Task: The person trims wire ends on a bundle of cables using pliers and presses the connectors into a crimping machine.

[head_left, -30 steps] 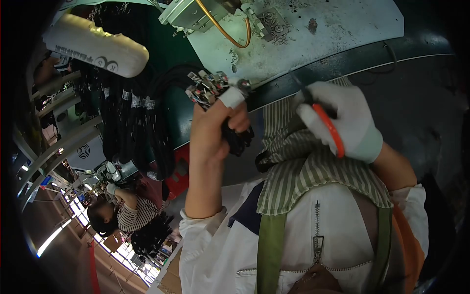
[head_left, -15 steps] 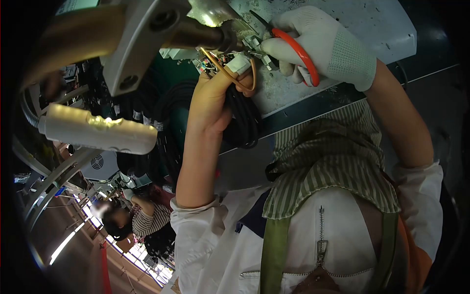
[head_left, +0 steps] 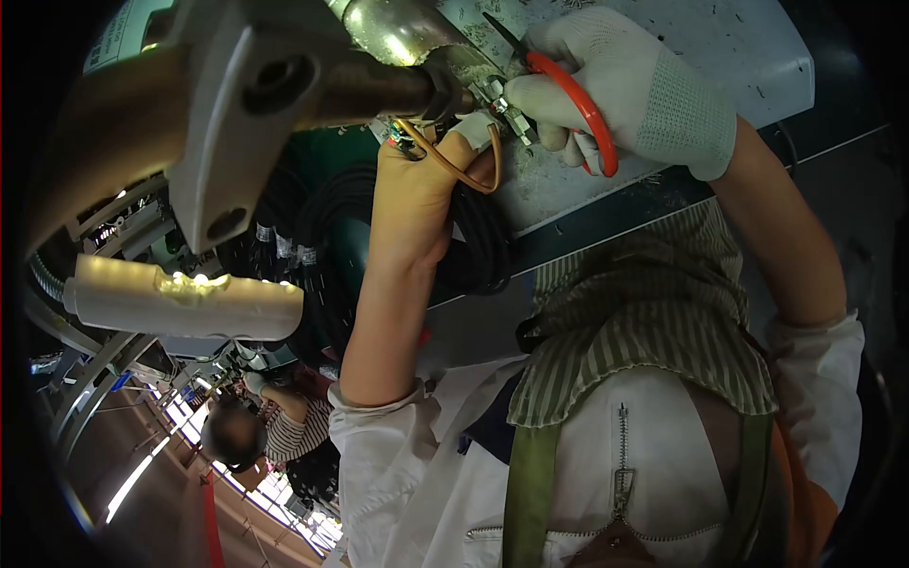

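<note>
Up close to the machine, both of the person's hands work side by side at the edge of the pale work plate (head_left: 748, 59). The left hand (head_left: 415, 180), bare, has its fingers curled closed around a bundle of black cables (head_left: 483, 241), which loops down beside the wrist and over the bench edge (head_left: 606, 216). Small coloured cable ends (head_left: 401, 139) poke out on the far side of that hand, just under the machine, and a white wrap (head_left: 477, 130) covers part of one digit. A thin copper-coloured tube (head_left: 496, 159) curves in front of the same fingers, so their exact placing is hard to make out.

The right hand (head_left: 601, 90), in a white knit glove, is bent around a red-handled tool (head_left: 599, 121); the dark tip (head_left: 504, 34) points up and away to the left. Its thumb and forefinger come in at a small metal fixture (head_left: 514, 114), though whether they pinch anything there cannot be told.

A grey bracket (head_left: 213, 147) hangs large in the upper left, with a white cylindrical lamp (head_left: 189, 303) below it. More dark cables (head_left: 327, 213) lie left of the bare forearm. Farther off, at lower left, a co-worker in a striped top (head_left: 292, 435) sits bent over other equipment.
</note>
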### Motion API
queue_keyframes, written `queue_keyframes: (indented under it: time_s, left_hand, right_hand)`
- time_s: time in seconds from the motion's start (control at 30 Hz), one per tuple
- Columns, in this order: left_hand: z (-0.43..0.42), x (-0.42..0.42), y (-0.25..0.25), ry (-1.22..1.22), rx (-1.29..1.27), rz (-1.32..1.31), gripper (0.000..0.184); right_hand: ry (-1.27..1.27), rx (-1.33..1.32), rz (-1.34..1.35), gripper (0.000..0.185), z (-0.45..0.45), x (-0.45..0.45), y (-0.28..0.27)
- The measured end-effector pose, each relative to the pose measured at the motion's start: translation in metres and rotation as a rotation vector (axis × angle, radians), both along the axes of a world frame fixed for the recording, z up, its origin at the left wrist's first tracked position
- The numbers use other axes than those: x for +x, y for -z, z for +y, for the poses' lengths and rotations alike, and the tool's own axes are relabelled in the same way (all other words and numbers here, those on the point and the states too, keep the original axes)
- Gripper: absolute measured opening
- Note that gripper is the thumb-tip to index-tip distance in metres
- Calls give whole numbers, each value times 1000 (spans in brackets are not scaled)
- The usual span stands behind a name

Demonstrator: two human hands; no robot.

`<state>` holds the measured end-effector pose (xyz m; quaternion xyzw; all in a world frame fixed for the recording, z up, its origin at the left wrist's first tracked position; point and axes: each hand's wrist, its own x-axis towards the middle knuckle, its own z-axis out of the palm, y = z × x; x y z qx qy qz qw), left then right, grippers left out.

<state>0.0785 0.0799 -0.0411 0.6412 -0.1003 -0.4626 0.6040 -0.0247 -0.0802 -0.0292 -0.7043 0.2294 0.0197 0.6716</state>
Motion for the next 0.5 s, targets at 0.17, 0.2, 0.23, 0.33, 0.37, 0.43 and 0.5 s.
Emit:
queue_keyframes:
  time_s: [0.17, 0.2, 0.23, 0.33, 0.37, 0.43, 0.5]
  left_hand:
    - [4, 5, 4, 25, -3, -62, 13]
    - [3, 6, 3, 44, 4, -44, 13]
    - [2, 7, 2, 64, 11, -27, 12]
    - [2, 7, 1, 64, 31, 0, 12]
    - [2, 8, 1, 67, 30, 0, 12]
    - [1, 10, 0, 116, 9, 9, 12]
    - [3, 12, 1, 87, 40, 23, 13]
  right_hand:
    - [-43, -22, 26, 32, 0, -1, 0]
    - [-33, -24, 10, 32, 1, -1, -1]
    - [-29, -26, 2, 32, -1, -1, 3]
    - [-208, -448, -337, 32, -10, -1, 32]
    - [-256, -591, -450, 32, -12, 1, 32]
    - [-177, -133, -46, 32, -13, -1, 24]
    - [-135, -71, 7, 31, -10, -1, 18]
